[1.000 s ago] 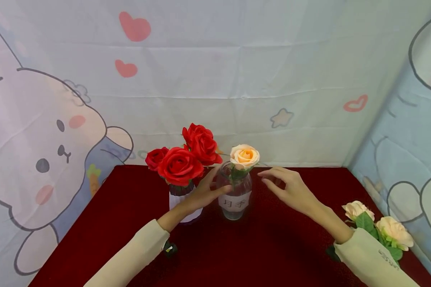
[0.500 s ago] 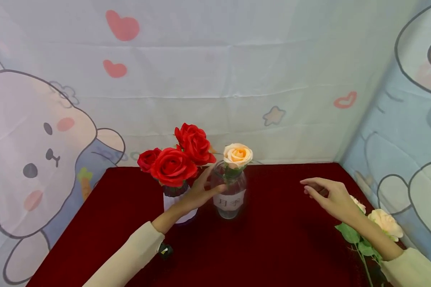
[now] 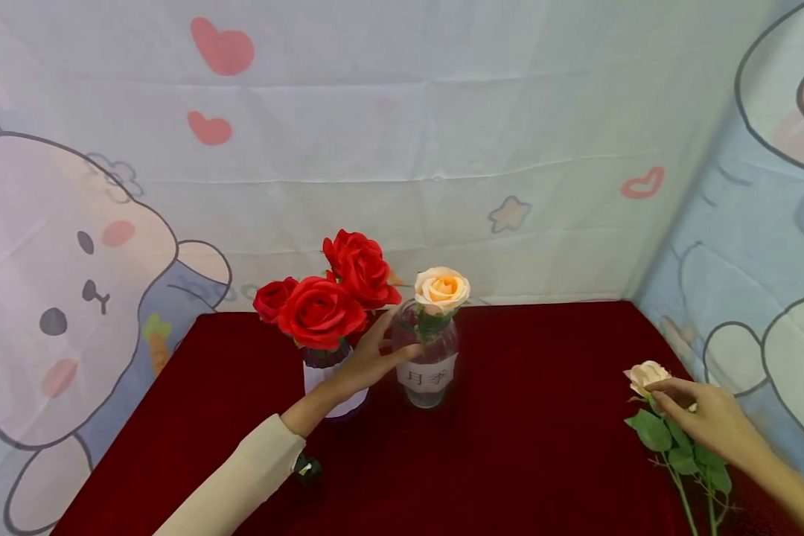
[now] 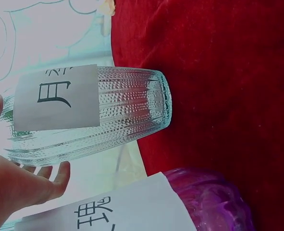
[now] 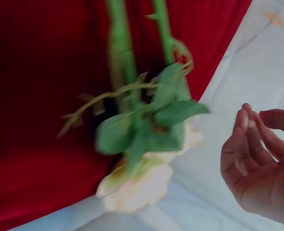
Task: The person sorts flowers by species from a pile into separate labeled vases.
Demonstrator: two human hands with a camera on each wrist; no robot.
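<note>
Upright near the back of the table is a clear ribbed glass vase (image 3: 423, 400) with a paper label. One cream rose (image 3: 442, 290) stands in its mouth. My left hand (image 3: 365, 362) holds the vase's upper left side, thumb toward the front and fingers reaching behind. At the right, cut cream roses (image 3: 645, 374) with green leaves lie on the cloth. Over them in the head view is my right hand (image 3: 713, 420), partly covering the blossoms. The right wrist view has its loosely bent fingers (image 5: 230, 151) beside the cream blossoms (image 5: 139, 185), with a gap between.
Left of the glass vase, a purple vase (image 4: 216, 202) with a white label holds several red roses (image 3: 323, 313). Dark red cloth (image 3: 529, 447) covers the table. Printed fabric walls (image 3: 543, 112) stand behind and to both sides.
My right hand has moved away from the glass vase, rightward and down to the lying cream roses. The left hand stays at the vase. The head view has shifted slightly right.
</note>
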